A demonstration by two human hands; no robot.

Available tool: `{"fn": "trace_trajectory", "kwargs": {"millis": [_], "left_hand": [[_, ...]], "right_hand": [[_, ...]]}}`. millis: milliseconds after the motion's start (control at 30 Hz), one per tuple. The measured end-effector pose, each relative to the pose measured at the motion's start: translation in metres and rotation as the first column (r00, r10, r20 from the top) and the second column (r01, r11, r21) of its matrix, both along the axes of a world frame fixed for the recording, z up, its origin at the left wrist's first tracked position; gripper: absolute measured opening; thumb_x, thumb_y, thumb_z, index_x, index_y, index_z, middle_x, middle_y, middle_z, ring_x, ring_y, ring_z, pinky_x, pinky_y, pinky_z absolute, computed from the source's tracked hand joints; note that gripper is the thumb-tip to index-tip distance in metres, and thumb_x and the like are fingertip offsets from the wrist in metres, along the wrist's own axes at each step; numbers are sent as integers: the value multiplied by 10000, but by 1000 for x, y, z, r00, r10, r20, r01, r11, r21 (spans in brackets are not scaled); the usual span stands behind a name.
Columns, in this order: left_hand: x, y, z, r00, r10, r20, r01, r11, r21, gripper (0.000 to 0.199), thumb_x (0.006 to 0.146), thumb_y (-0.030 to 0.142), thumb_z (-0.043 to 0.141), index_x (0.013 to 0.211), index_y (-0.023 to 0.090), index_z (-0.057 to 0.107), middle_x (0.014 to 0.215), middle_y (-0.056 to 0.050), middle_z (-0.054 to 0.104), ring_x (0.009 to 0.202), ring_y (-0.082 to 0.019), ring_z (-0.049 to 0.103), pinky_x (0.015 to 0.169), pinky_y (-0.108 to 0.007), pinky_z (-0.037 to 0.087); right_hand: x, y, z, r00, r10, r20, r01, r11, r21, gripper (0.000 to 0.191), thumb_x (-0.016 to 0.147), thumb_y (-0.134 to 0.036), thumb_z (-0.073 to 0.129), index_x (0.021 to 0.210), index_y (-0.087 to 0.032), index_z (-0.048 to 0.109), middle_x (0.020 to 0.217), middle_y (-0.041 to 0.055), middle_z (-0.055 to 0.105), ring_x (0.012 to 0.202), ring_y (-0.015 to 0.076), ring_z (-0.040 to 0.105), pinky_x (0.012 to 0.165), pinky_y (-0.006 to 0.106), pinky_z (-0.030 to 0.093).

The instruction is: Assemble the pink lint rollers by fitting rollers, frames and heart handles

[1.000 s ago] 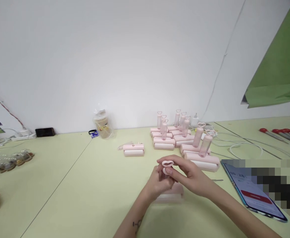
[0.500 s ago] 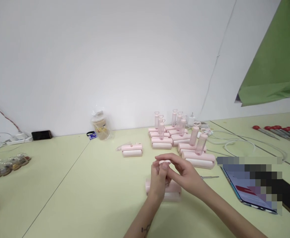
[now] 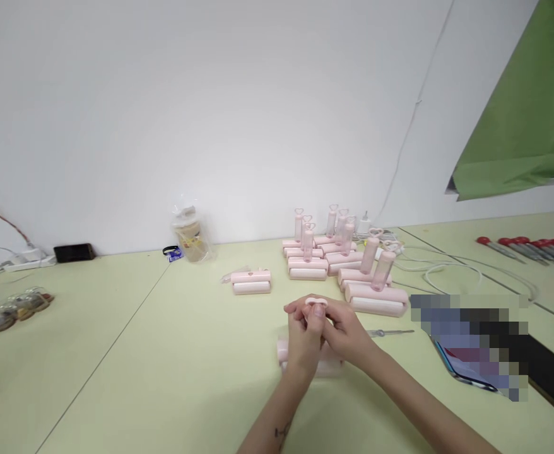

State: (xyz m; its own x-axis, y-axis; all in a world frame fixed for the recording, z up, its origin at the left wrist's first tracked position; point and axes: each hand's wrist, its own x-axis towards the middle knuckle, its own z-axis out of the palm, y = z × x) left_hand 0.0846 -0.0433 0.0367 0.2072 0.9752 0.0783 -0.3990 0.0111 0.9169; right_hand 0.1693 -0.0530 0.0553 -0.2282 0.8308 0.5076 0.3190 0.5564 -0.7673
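Both my hands are closed together around the upright handle of a pink lint roller [image 3: 284,349], whose body lies on the table behind my wrists. A pale pink heart-shaped loop [image 3: 315,302] shows at the top of that handle, just above my thumbs. My left hand [image 3: 304,337] wraps the handle, its thumb against the loop's base. My right hand [image 3: 346,325] presses in from the other side, fingers curled by the loop. Most of the handle is hidden by my fingers. To the right of my hands lies a thin screwdriver [image 3: 390,332].
Several pink lint rollers [image 3: 308,270] with upright handles stand behind my hands. Another roller [image 3: 251,282] lies apart to the left. Further out are a bagged drink cup [image 3: 194,239], phones [image 3: 466,372], white cables [image 3: 452,268] and red-handled tools [image 3: 513,243].
My right hand's raised fingers have lowered and closed in around the top of the handle, and the heart loop now shows more plainly. The whole view has shifted slightly.
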Motion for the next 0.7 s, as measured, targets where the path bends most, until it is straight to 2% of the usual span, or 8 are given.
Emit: {"fn": "trace_trajectory", "kwargs": {"millis": [100, 267, 367, 433, 533, 600, 700], "left_hand": [[-1, 1, 1, 1000, -9, -1, 9, 1000, -3, 382, 634, 531, 584, 566, 190, 427, 446, 83, 301, 392, -56, 265, 357, -189, 191], [-3, 2, -1, 999, -47, 8, 47, 999, -3, 412, 650, 536, 558, 524, 201, 354, 427, 94, 253, 383, -41, 197, 357, -186, 154], [-4, 5, -5, 997, -78, 13, 77, 997, 13, 466, 619, 611, 572, 538, 198, 371, 420, 97, 272, 370, -38, 211, 354, -178, 161], [-4, 7, -8, 992, -123, 14, 122, 992, 37, 540, 568, 702, 557, 503, 196, 381, 379, 94, 272, 339, -38, 217, 344, -185, 154], [-7, 10, -13, 979, -203, 14, 201, 977, 75, 661, 551, 849, 363, 432, 199, 376, 316, 66, 276, 303, -52, 240, 338, -206, 177], [-10, 10, -14, 972, -237, 7, 235, 968, 89, 706, 597, 862, 229, 450, 195, 408, 320, 43, 325, 307, -73, 291, 349, -218, 231], [-16, 10, -11, 969, -244, -26, 245, 963, 115, 709, 698, 797, 192, 567, 172, 502, 423, 4, 469, 400, -122, 440, 421, -244, 350]], "right_hand": [[0, 0, 2, 999, -21, 31, 22, 1000, -13, 265, 875, -242, 396, 874, -200, 658, 850, 43, 690, 705, 167, 628, 633, 270, 514], [-2, -1, 5, 998, -25, 51, 27, 999, -42, 242, 862, -228, 425, 893, -196, 662, 848, 44, 682, 785, 186, 627, 599, 253, 509], [-1, -2, 0, 1000, -13, -1, 12, 994, -105, 281, 896, -301, 395, 958, -194, 647, 915, 59, 667, 749, 176, 618, 547, 244, 503], [2, -2, -3, 996, 50, -77, -63, 982, -176, 344, 916, -386, 350, 1060, -200, 603, 1004, 70, 644, 714, 164, 615, 536, 245, 506], [11, -1, -5, 982, 122, -147, -154, 960, -235, 386, 913, -462, 333, 1172, -232, 503, 1108, 73, 588, 623, 135, 602, 555, 267, 515], [16, 0, -2, 993, 91, -69, -103, 975, -196, 301, 889, -436, 425, 1098, -245, 530, 1128, 64, 551, 748, 160, 610, 657, 286, 514], [19, -1, 7, 988, 56, 145, -43, 995, -90, 155, 833, -353, 556, 940, -245, 582, 1089, 55, 527, 1002, 211, 528, 781, 296, 474]]}}
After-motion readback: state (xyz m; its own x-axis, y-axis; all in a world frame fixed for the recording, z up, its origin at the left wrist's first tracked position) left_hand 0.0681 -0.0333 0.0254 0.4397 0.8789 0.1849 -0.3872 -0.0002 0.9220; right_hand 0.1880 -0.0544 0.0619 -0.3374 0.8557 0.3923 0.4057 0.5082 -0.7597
